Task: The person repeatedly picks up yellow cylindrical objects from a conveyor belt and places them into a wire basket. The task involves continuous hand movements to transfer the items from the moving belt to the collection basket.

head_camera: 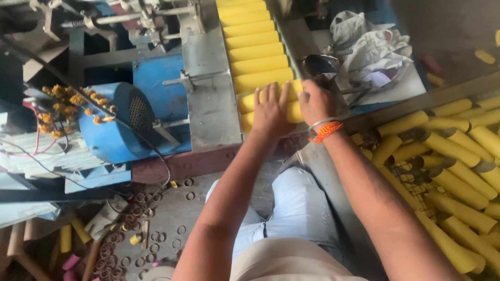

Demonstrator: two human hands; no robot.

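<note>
your left hand (271, 106) lay flat and open, fingers spread, across the nearest yellow tubes (258, 57) at the low end of the metal chute (208, 99), while your right hand (315, 101) was curled round the end of the same front tubes, gripping them from the side. the tubes sat side by side in a row running up the chute away from you. the risk, as i judged it, was the row behind pressing down on your fingers, or a tube slipping out past your right hand into the heap of loose tubes (458, 171) beside your leg. the blue motor (122, 122) and its dangling wires (78, 171) were near your left forearm, so a wide swing could have snagged them.
</note>
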